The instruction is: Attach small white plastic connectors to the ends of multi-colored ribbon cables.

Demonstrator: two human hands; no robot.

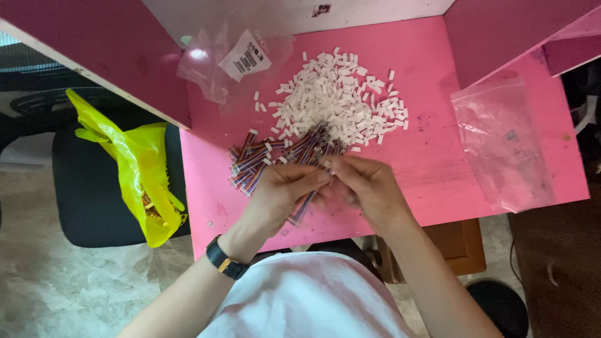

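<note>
My left hand (285, 191) and my right hand (366, 188) meet fingertip to fingertip over the pink table (432, 169). Together they pinch a short multicoloured ribbon wire piece (300, 209) that hangs down below my left palm. Just beyond my fingers lies a heap of similar wire pieces (275, 156), and behind that a big pile of small white connectors (335, 103). A black watch sits on my left wrist (225, 261).
A clear plastic bag with a white label (231, 62) lies at the back left, another clear bag (501, 144) at the right. A yellow bag (141, 169) hangs over a black chair left of the table. Dark pink partition walls flank the table.
</note>
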